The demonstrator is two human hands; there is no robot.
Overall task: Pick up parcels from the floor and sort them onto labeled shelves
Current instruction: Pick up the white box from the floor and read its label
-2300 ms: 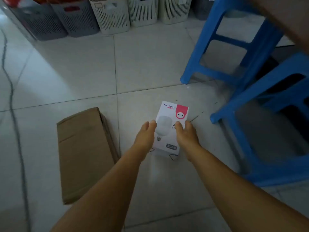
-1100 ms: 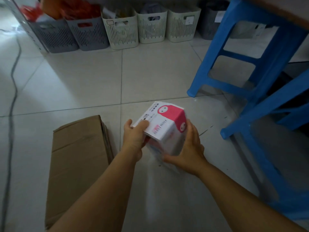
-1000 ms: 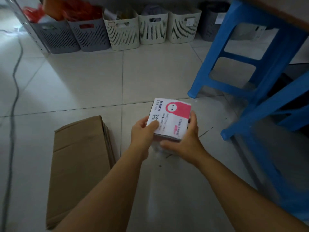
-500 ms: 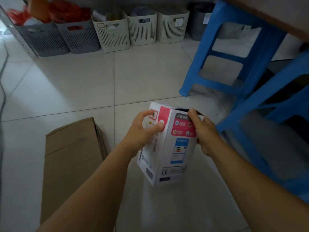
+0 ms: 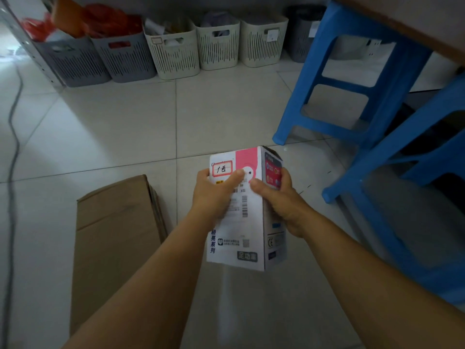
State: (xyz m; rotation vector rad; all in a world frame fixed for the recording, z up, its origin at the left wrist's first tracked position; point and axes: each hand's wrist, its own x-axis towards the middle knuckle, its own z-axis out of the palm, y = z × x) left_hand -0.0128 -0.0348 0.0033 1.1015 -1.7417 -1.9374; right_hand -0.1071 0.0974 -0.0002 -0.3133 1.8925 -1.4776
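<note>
I hold a white and pink light-bulb box [image 5: 247, 230] upright above the tiled floor, with both hands on its upper half. My left hand [image 5: 214, 195] grips the left side, thumb across the front face. My right hand [image 5: 279, 200] grips the right edge. A red-framed label with handwritten characters [image 5: 222, 169] shows at the box's top left, facing me. A flat brown cardboard parcel [image 5: 113, 238] lies on the floor to the left of my left forearm.
Grey and cream slotted baskets [image 5: 173, 50] line the far wall, some with labels and red bags in them. Two blue plastic stools [image 5: 352, 79] stand to the right, the nearer one [image 5: 412, 187] close to my right arm. A dark cable [image 5: 12, 152] runs along the floor at left.
I picked the box off the floor and turned it in both hands; the side with the handwritten label now faces me. The brown parcel has not moved.
</note>
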